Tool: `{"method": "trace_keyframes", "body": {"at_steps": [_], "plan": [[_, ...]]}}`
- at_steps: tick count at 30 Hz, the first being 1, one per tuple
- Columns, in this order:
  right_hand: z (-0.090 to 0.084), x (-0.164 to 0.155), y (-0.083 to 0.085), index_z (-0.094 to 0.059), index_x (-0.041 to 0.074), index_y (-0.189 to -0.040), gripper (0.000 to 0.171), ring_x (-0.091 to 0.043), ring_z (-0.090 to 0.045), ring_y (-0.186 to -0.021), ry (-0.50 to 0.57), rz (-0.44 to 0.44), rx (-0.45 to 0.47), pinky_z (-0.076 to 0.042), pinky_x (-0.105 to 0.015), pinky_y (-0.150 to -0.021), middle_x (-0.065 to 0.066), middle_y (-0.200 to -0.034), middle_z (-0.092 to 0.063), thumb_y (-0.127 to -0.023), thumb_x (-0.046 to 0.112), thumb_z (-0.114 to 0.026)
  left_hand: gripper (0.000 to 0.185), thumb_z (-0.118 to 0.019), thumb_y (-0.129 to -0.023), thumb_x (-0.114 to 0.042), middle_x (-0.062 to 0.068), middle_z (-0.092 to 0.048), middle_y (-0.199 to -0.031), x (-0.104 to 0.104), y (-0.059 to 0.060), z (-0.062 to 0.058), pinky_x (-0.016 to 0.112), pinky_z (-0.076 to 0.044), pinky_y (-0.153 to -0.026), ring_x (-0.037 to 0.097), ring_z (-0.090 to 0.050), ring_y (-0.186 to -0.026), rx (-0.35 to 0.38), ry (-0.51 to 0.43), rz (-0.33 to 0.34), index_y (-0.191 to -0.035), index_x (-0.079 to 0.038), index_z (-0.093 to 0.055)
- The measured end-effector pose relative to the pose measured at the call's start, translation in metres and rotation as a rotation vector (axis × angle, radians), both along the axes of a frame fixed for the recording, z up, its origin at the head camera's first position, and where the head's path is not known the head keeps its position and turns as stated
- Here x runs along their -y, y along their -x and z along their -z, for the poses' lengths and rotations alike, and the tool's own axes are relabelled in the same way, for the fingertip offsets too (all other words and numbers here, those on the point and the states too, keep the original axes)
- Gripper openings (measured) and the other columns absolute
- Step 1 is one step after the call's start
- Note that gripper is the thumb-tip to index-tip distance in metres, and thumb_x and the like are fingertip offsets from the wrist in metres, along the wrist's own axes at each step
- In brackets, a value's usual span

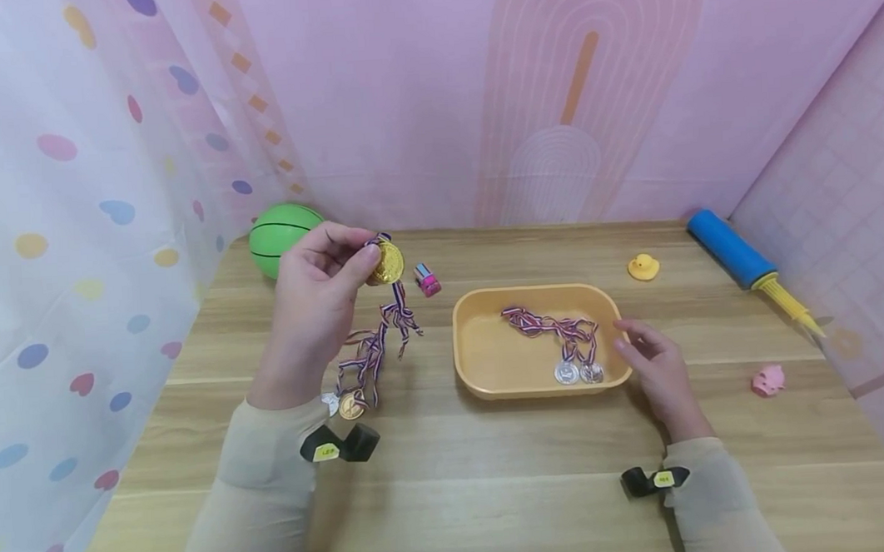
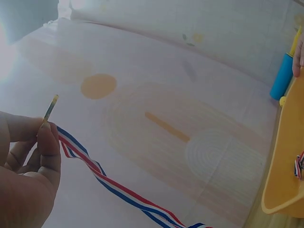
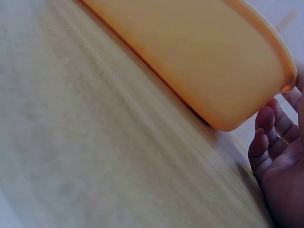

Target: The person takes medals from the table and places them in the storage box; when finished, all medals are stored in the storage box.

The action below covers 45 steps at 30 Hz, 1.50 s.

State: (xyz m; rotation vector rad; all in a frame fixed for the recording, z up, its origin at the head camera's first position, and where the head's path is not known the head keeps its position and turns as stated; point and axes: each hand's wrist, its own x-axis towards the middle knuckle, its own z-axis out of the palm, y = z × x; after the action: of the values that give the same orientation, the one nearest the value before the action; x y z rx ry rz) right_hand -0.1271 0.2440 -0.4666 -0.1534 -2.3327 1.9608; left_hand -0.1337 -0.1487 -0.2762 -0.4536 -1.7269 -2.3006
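Observation:
My left hand (image 1: 315,287) is raised over the table, pinching a gold medal (image 1: 389,263) between thumb and fingers. From the medal hangs a red, white and blue ribbon (image 2: 128,187); in the left wrist view the disc is seen edge-on. Below lie more ribbons (image 1: 371,355), with another gold medal (image 1: 351,404) and a silver one (image 1: 331,403) partly hidden by the arm. My right hand (image 1: 659,373) holds the right end of an orange plastic tub (image 1: 485,386) at its rim, several fingers curled beneath the lip. Inside the tub are two silver medals (image 1: 566,373) with tangled ribbons.
Behind the left hand sits a green ball (image 1: 282,230). A small pink toy car (image 1: 427,280) stands left of the tub. To the right are a yellow rubber duck (image 1: 643,267), a pink pig toy (image 1: 767,381) and a blue hand pump (image 1: 733,248). Curtains border the table.

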Motion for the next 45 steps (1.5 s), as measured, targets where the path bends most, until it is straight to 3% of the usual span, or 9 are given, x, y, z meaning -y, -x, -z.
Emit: {"method": "trace_keyframes", "body": {"at_steps": [10, 18, 26, 36, 45], "plan": [[0.001, -0.001, 0.001, -0.055, -0.004, -0.126, 0.042, -0.029, -0.034, -0.137, -0.01, -0.008, -0.016, -0.025, -0.046, -0.113, -0.003, -0.132, -0.054, -0.093, 0.019, -0.065, 0.01, -0.064, -0.086, 0.01, 0.014, -0.066, -0.088, -0.007, 0.005, -0.019, 0.023, -0.053, -0.066, 0.018, -0.06, -0.074, -0.034, -0.043, 0.01, -0.092, 0.003, -0.064], [0.0, 0.0, 0.001, -0.055, -0.002, -0.126, 0.042, -0.028, -0.035, -0.136, -0.011, -0.012, -0.003, -0.026, -0.044, -0.112, -0.001, -0.133, -0.055, -0.093, 0.021, -0.065, 0.015, -0.063, -0.086, 0.012, 0.011, -0.067, -0.089, -0.02, 0.015, -0.023, 0.023, -0.053, -0.064, 0.016, -0.061, -0.074, -0.014, -0.071, -0.017, -0.092, -0.002, -0.064], [-0.001, 0.002, 0.0, -0.055, -0.003, -0.126, 0.042, -0.027, -0.036, -0.135, -0.009, -0.024, -0.014, -0.025, -0.046, -0.113, -0.002, -0.131, -0.054, -0.093, 0.021, -0.065, 0.012, -0.061, -0.085, 0.015, 0.013, -0.063, -0.089, -0.022, 0.026, -0.034, 0.022, -0.052, -0.062, 0.017, -0.059, -0.071, 0.023, -0.308, -0.033, -0.091, 0.005, -0.063], [-0.002, 0.003, 0.0, -0.056, -0.002, -0.126, 0.04, -0.015, -0.041, -0.129, 0.003, -0.023, -0.027, -0.025, -0.046, -0.113, 0.004, -0.127, -0.057, -0.093, 0.02, -0.065, 0.012, -0.065, -0.081, 0.017, 0.016, -0.063, -0.084, -0.002, 0.036, -0.064, 0.024, -0.052, -0.056, 0.02, -0.058, -0.065, -0.047, -0.375, -0.11, -0.09, 0.01, -0.061], [-0.001, 0.002, 0.0, -0.055, -0.003, -0.127, 0.042, -0.02, -0.039, -0.132, -0.007, -0.023, -0.021, -0.025, -0.046, -0.112, 0.006, -0.126, -0.056, -0.093, 0.02, -0.065, 0.014, -0.066, -0.081, 0.016, 0.018, -0.061, -0.084, 0.016, 0.033, -0.092, 0.024, -0.051, -0.056, 0.023, -0.058, -0.067, -0.092, -0.367, -0.151, -0.093, 0.013, -0.06]]}}
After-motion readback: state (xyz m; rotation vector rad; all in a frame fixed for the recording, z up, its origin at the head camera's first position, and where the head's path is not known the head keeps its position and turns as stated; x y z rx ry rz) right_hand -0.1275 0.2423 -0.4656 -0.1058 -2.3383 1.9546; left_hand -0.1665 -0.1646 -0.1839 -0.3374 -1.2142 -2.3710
